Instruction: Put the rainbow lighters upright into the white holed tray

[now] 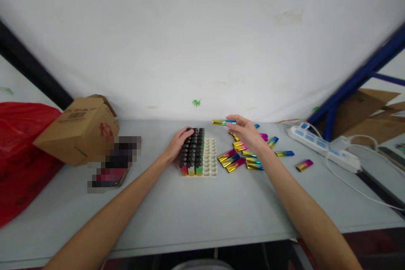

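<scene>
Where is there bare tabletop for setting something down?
The widest free patch of table lies between the forearms, in front of the white tray. A smaller one lies between the blurred dark item and the left hand; another, toward the front edge, between right forearm and power strip. Crowded: right of the tray, where shiny pieces lie around the right hand.

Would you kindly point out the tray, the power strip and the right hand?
Tray (pixel 210 157): head view, its bare cells.
Power strip (pixel 320 145): head view, its top face.
Right hand (pixel 247 132): head view, its middle.
</scene>
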Motion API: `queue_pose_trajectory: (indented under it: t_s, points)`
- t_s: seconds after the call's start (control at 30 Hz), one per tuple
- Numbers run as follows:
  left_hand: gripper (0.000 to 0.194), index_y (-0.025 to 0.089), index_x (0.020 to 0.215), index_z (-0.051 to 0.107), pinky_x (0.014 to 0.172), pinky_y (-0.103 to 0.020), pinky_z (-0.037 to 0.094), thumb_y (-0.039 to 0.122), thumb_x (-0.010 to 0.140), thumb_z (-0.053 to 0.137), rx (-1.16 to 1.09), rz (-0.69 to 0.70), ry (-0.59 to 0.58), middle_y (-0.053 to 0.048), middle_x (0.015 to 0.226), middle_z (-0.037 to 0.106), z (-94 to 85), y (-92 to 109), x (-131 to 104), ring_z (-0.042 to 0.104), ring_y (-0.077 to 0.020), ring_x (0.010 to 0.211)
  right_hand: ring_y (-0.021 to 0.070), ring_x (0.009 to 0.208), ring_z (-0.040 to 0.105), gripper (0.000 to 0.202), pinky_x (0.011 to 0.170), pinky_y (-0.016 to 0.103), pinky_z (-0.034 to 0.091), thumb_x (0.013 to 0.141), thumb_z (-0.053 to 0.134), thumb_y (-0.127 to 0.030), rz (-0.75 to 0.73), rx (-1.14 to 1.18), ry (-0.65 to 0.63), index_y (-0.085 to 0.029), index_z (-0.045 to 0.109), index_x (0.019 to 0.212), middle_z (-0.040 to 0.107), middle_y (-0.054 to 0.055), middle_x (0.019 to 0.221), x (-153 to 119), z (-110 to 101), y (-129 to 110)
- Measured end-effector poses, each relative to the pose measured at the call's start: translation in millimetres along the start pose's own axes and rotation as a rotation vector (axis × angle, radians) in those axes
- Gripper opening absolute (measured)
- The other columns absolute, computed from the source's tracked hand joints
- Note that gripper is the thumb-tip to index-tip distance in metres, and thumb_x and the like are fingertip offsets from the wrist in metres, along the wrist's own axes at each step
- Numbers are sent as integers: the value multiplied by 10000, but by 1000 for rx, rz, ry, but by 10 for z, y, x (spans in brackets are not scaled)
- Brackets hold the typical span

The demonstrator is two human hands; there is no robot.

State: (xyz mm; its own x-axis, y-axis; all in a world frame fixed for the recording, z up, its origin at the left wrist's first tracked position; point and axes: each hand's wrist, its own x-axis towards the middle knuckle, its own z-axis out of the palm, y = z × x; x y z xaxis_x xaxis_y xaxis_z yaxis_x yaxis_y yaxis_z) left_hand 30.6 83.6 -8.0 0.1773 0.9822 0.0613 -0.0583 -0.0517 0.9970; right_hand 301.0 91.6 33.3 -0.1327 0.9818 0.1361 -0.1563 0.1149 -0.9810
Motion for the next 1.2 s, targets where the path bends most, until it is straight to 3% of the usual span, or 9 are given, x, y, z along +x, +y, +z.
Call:
queue_pose_trajectory:
  t_s: [0.1,0.23,0.33,0.47,0.7,0.87,1.03,1.2]
  points:
    - [370,197,923,664,775,-281,452,550,813,680,0,3,-7,7,859,668,5,14,-10,600,-190,838,110,800,612,355,816,270,512,691,875,-395,57,167,37,-271,742,996,652,-37,823,-96,55,-6]
    - [365,193,895,656,777,-285,452,550,817,667,4,0,-23,-1,848,665,21,58,-29,601,-199,851,163,942,652,371,880,314,536,723,834,-507,33,202,71,-261,723,977,704,9,972,-161,132,92]
    - [362,195,899,655,798,-287,453,548,822,661,17,8,-21,-6,872,675,24,74,-32,604,-204,872,200,1016,672,376,888,354,557,788,773,-560,18,218,-13,-261,683,997,714,35,1059,-210,177,154]
    - [346,194,908,655,802,-284,452,532,834,655,15,20,-23,-4,876,673,18,67,-26,603,-198,871,189,845,698,366,772,352,578,864,687,-600,87,237,-124,-296,605,1051,698,5,880,-273,229,165]
    - [355,199,900,656,790,-285,456,545,819,662,19,3,-12,0,859,673,18,52,-23,605,-201,849,127,573,549,453,612,269,513,874,669,-596,25,28,-156,-254,601,1164,535,-76,606,-285,308,212]
    - [366,195,912,656,789,-291,460,549,817,669,5,-6,-18,-7,853,669,18,50,-19,608,-207,856,116,574,585,412,588,250,479,921,579,-609,-30,-124,-192,-204,615,989,566,-47,670,-290,324,218]
    - [366,195,906,656,795,-290,456,545,803,677,-1,-3,-6,-4,865,672,32,71,-26,605,-203,855,81,407,285,427,394,213,254,923,503,-677,70,-163,-122,-253,531,958,402,-100,595,-313,382,241]
    - [347,196,878,654,794,-290,456,535,807,675,4,7,-12,1,850,665,34,74,-27,603,-199,849,116,533,388,533,510,260,288,966,449,-645,-166,-552,12,-214,459,652,384,-48,557,-355,422,239]
